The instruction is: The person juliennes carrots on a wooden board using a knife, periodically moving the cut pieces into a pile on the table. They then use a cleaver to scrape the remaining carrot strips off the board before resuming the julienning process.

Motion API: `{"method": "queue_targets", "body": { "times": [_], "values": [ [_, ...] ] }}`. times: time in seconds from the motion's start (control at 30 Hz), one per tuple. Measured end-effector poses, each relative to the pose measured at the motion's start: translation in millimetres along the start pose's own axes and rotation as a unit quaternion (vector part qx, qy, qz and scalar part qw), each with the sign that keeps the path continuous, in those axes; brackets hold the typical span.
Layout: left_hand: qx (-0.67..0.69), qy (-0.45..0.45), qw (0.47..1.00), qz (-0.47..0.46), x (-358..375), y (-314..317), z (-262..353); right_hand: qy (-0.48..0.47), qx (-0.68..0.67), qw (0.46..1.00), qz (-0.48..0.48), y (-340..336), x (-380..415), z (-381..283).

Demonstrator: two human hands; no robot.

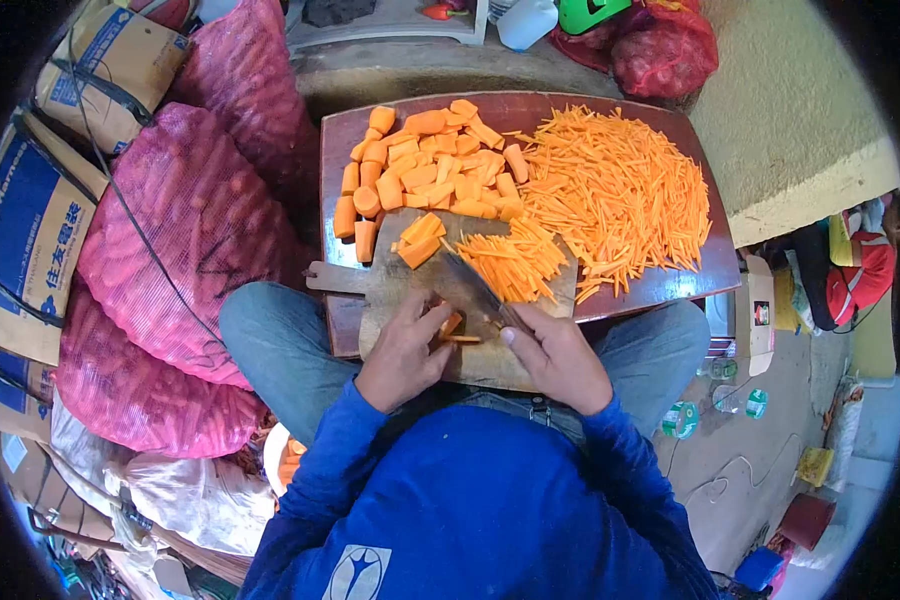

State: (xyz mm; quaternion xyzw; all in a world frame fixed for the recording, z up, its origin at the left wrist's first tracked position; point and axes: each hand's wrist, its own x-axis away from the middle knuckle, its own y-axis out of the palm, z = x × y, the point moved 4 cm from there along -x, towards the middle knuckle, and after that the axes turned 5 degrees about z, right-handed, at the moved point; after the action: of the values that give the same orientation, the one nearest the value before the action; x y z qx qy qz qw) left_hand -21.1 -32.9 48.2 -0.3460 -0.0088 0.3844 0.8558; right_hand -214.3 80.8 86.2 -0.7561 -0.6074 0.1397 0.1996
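My right hand is closed round the handle of a knife, whose dark blade points up and left over the wooden cutting board. Fingers curled, my left hand grips a small carrot piece low on the board. A thin carrot strip lies by its fingertips. Just beyond the blade lies a pile of cut carrot sticks. Left of that pile sit a few stacked carrot slices.
Peeled carrot chunks cover the back left of the reddish table. A large heap of carrot sticks fills its right side. Pink mesh sacks crowd the left. A concrete ledge stands at right, with plastic bottles on the floor.
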Motion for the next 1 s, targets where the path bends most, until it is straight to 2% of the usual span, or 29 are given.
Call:
{"method": "queue_targets", "body": {
  "times": [0.13, 0.2, 0.27, 0.4, 0.5, 0.53, 0.6, 0.67, 0.77, 0.9, 0.97, 1.0],
  "values": [
    [0.013, 0.000, 1.000, -0.015, 4.3, 1.1, -2.7, 0.057, -0.058, 0.997, -0.010, 5.1, 5.6, 3.5],
    [0.004, -0.005, 1.000, -0.020, 6.0, 3.4, -7.6, 0.044, -0.054, 0.998, -0.002, 6.0, 7.4, 14.2],
    [-0.059, 0.075, 0.995, 0.020, 3.8, 4.4, -1.4, 0.029, -0.050, 0.998, 0.008, 2.7, 7.2, 19.8],
    [-0.049, 0.062, 0.997, 0.009, 2.6, 7.3, -4.7, 0.022, -0.009, 1.000, 0.014, -3.9, 7.0, 15.1],
    [-0.047, 0.098, 0.994, 0.023, 4.1, 5.9, -6.6, 0.046, -0.010, 0.999, -0.005, -4.3, 9.4, 2.6],
    [-0.044, 0.073, 0.996, 0.022, 4.5, 4.9, -7.1, 0.070, -0.023, 0.997, -0.014, -2.5, 11.5, 1.0],
    [-0.043, 0.046, 0.998, 0.021, 3.5, 3.3, -4.4, 0.053, -0.022, 0.998, -0.006, -1.7, 15.6, -0.1],
    [-0.001, -0.024, 0.995, 0.095, 2.9, -3.5, -3.2, 0.038, -0.022, 0.999, 0.003, -1.7, 20.6, -3.1],
    [0.056, -0.045, 0.996, 0.057, 6.3, -6.1, -6.3, 0.074, -0.039, 0.996, -0.023, -3.0, 25.0, -5.6],
    [0.034, -0.085, 0.991, 0.097, 12.9, -17.1, -9.5, 0.069, -0.029, 0.997, -0.025, -4.0, 34.7, -1.8],
    [0.008, -0.155, 0.960, 0.234, 14.5, -27.4, -23.2, 0.076, -0.032, 0.996, -0.026, -3.4, 38.0, 3.4],
    [0.007, -0.157, 0.959, 0.236, 14.4, -26.9, -30.5, 0.078, -0.030, 0.996, -0.024, -2.3, 39.4, 7.4]
  ]
}}
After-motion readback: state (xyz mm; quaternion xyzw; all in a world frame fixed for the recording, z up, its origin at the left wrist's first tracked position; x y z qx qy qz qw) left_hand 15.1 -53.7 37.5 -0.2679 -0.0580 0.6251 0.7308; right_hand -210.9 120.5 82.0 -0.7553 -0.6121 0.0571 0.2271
